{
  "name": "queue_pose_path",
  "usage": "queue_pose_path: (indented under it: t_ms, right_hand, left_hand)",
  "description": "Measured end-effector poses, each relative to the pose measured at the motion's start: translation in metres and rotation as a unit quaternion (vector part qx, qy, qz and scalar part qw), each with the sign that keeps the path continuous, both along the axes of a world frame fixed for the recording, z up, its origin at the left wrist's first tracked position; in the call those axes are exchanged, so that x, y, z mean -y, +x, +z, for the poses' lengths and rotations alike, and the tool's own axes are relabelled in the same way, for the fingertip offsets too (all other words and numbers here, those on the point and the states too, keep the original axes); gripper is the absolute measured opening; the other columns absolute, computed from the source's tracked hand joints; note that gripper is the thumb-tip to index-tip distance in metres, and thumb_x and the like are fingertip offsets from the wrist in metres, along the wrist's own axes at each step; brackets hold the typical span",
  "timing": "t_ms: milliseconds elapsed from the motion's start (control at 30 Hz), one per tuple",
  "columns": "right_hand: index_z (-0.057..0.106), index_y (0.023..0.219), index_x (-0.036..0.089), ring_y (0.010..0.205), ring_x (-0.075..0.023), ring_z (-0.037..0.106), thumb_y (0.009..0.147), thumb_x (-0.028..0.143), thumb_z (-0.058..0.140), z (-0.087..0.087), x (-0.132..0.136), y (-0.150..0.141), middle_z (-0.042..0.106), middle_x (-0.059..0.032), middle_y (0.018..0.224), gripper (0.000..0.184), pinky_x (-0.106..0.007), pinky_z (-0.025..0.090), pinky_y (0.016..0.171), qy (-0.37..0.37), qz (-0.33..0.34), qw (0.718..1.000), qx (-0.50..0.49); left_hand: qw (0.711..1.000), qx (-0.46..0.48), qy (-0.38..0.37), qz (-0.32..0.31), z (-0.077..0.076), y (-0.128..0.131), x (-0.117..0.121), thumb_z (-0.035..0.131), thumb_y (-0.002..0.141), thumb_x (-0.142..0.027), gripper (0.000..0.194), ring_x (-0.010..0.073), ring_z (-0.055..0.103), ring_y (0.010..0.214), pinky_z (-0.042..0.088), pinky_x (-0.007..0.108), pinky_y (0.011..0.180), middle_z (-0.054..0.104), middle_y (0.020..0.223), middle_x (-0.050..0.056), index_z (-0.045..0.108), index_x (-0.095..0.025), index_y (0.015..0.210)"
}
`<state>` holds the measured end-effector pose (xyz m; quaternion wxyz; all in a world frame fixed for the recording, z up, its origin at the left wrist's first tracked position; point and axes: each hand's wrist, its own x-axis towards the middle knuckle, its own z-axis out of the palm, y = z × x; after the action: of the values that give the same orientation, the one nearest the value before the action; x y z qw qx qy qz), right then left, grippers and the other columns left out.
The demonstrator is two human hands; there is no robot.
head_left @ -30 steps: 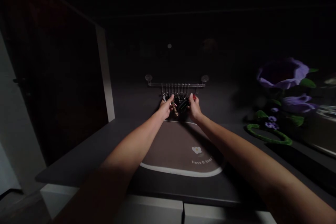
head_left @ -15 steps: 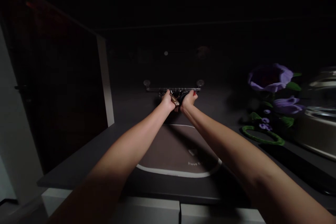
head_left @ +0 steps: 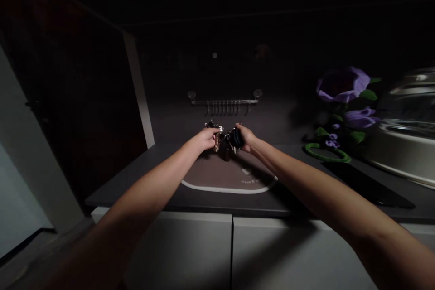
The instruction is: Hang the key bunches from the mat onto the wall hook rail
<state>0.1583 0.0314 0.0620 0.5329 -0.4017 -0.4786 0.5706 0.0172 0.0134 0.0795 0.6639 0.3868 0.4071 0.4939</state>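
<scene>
Over the mat (head_left: pixel 210 174), below the rack (head_left: pixel 224 102) | our left hand (head_left: pixel 205 138) had its grip closed on keys (head_left: pixel 216 144) | our right hand (head_left: pixel 248 137) had its grip curled around a black bunch (head_left: pixel 237 138) | we held both near each other, apart from the hooks (head_left: pixel 207 108) | purple flowers (head_left: pixel 358 118) stood rightward

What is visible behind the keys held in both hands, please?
Behind the keys, the dark wall and, lower down, the brown mat show; the patches the keys cover cannot be seen.
</scene>
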Motion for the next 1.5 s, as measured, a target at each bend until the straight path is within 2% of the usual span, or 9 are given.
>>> queue_pose_path:
  t_ms: [167, 333, 533, 700, 800, 900, 1067, 1267, 1500]
  right_hand:
    - [0.054, 0.087, 0.019, 0.054, -0.0109, 0.052, 0.070, 0.019, 0.061, -0.011, 0.026, 0.022, 0.057, 0.0014, 0.063, 0.019, -0.024, 0.045, 0.053, 0.035, 0.013, 0.993, 0.114]
    - [0.064, 0.081, 0.015, 0.054, -0.0121, 0.051, 0.059, 0.008, 0.060, -0.010, 0.025, 0.049, 0.063, -0.0026, 0.063, 0.023, -0.024, 0.042, 0.053, 0.056, 0.021, 0.970, 0.237]
    - [0.068, 0.064, 0.015, 0.058, -0.0125, 0.052, 0.053, 0.005, 0.052, -0.001, 0.029, 0.061, 0.063, -0.0003, 0.058, 0.022, -0.024, 0.040, 0.059, 0.177, -0.002, 0.885, 0.431]
    - [0.068, 0.063, 0.016, 0.060, -0.0136, 0.055, 0.052, 0.002, 0.059, 0.021, 0.050, 0.035, 0.064, -0.0004, 0.061, 0.021, -0.024, 0.040, 0.061, 0.230, 0.120, 0.815, 0.518]
    - [0.065, 0.063, 0.013, 0.056, -0.0136, 0.056, 0.058, 0.014, 0.067, 0.034, 0.072, 0.011, 0.062, -0.0031, 0.058, 0.005, -0.026, 0.042, 0.059, 0.174, 0.216, 0.869, 0.409]
    - [0.059, 0.059, 0.013, 0.051, -0.0131, 0.054, 0.070, 0.042, 0.061, 0.039, 0.086, -0.007, 0.057, -0.0032, 0.050, 0.031, -0.026, 0.043, 0.053, 0.119, 0.201, 0.938, 0.258]
    - [0.037, 0.046, 0.019, 0.034, -0.0079, 0.033, 0.069, 0.078, 0.021, 0.013, 0.082, -0.017, 0.036, 0.0016, 0.035, 0.065, -0.020, 0.027, 0.034, 0.048, 0.304, 0.947, 0.093]
    - [0.017, 0.044, 0.021, 0.028, -0.0054, 0.015, 0.064, 0.082, 0.009, -0.036, 0.082, -0.012, 0.018, 0.0054, 0.032, 0.065, -0.019, 0.015, 0.030, 0.015, 0.301, 0.953, -0.022]
    - [0.014, 0.043, 0.021, 0.029, -0.0054, 0.015, 0.064, 0.082, 0.010, -0.044, 0.084, -0.008, 0.018, 0.0052, 0.032, 0.065, -0.019, 0.015, 0.030, 0.004, 0.285, 0.957, -0.055]
  left_hand:
    - [0.984, -0.159, 0.082, 0.013, -0.034, -0.034, 0.012, 0.052, 0.064, 0.006, 0.031, 0.0116, 0.055, 0.047, 0.049, 0.028, 0.054, 0.056, 0.059, -0.003, 0.051, -0.020, 0.081]
    - [0.946, -0.254, 0.199, 0.016, -0.044, -0.059, 0.023, 0.052, 0.055, 0.007, 0.030, 0.0127, 0.058, 0.057, 0.046, 0.021, 0.059, 0.062, 0.064, 0.001, 0.063, -0.018, 0.068]
    - [0.917, -0.313, 0.226, -0.103, -0.024, -0.074, 0.036, 0.055, 0.044, 0.008, 0.037, 0.0145, 0.059, 0.070, 0.043, 0.019, 0.064, 0.066, 0.077, 0.003, 0.066, -0.021, 0.065]
    - [0.940, -0.267, 0.193, -0.091, 0.008, -0.078, 0.053, 0.063, 0.056, -0.009, 0.016, 0.0168, 0.061, 0.071, 0.043, 0.022, 0.062, 0.064, 0.069, 0.003, 0.065, -0.019, 0.068]
    - [0.961, -0.206, 0.164, -0.088, 0.022, -0.074, 0.062, 0.063, 0.067, -0.025, 0.009, 0.0176, 0.061, 0.065, 0.045, 0.027, 0.062, 0.061, 0.059, 0.004, 0.062, -0.017, 0.065]
    - [0.984, -0.084, 0.110, -0.113, 0.021, -0.068, 0.069, 0.061, 0.071, -0.039, 0.032, 0.0153, 0.056, 0.053, 0.044, 0.028, 0.057, 0.050, 0.045, 0.002, 0.052, -0.016, 0.052]
    - [0.988, 0.083, 0.065, -0.113, -0.014, -0.062, 0.078, 0.044, 0.067, -0.068, 0.059, 0.0079, 0.035, 0.033, 0.029, 0.023, 0.038, 0.025, 0.031, -0.003, 0.029, -0.019, 0.038]
    - [0.986, 0.140, 0.051, -0.077, -0.059, -0.063, 0.084, 0.032, 0.064, -0.077, 0.065, 0.0048, 0.021, 0.029, 0.016, 0.021, 0.033, 0.019, 0.029, -0.003, 0.019, -0.019, 0.037]
    - [0.983, 0.143, 0.059, -0.100, -0.069, -0.063, 0.077, 0.034, 0.063, -0.077, 0.064, 0.0053, 0.020, 0.028, 0.014, 0.021, 0.032, 0.018, 0.030, -0.004, 0.019, -0.020, 0.039]
